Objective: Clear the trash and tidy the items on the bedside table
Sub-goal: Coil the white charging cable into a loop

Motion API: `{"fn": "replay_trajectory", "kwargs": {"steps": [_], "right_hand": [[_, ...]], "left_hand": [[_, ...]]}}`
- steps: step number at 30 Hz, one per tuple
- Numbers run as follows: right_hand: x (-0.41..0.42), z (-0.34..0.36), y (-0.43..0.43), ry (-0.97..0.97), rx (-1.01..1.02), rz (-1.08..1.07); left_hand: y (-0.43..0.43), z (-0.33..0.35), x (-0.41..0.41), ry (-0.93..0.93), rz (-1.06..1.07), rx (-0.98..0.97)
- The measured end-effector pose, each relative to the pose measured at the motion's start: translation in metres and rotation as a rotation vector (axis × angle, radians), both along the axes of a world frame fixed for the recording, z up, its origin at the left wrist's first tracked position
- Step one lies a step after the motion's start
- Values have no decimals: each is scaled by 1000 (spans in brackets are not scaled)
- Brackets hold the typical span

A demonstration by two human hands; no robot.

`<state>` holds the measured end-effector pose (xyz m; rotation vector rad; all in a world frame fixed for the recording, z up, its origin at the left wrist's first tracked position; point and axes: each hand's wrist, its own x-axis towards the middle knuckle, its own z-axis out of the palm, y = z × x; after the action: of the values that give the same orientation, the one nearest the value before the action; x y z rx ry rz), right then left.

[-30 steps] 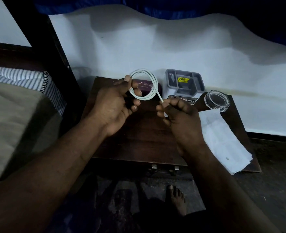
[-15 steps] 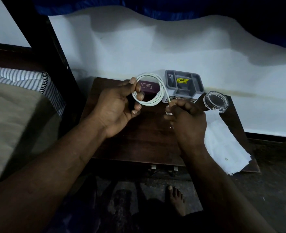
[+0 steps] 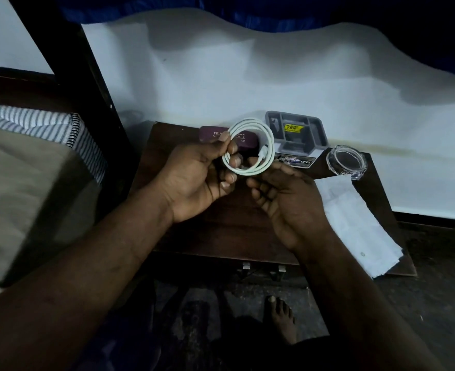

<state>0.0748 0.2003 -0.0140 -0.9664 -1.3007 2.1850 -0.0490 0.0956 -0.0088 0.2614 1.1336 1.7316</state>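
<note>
White cable [image 3: 247,121], coiled, sits above the surface [image 3: 221,236], pinched between thumb and fingers of left hand [image 3: 194,178]. Right hand [image 3: 287,199] lies just under the coil, fingers loosely curled; grip on cable cannot be told. Purple case [image 3: 210,133] behind.

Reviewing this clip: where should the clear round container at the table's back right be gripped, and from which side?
Probably from above, with the grip spanning opposite sides of the rim of the clear round container. It sits upright and low, its faceted edge gives purchase, and the grey tray box stands close on its left, so above and right are freest.
</note>
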Motion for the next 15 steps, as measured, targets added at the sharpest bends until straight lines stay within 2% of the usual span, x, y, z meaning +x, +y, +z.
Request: {"fn": "replay_trajectory", "kwargs": {"steps": [3, 15], "right_hand": [[2, 1, 2, 28, -47, 8], [-1, -2, 1, -65, 68, 90]], "left_hand": [[0, -1, 0, 25, 33, -35], [2, -6, 2, 237, 109, -152]]}}
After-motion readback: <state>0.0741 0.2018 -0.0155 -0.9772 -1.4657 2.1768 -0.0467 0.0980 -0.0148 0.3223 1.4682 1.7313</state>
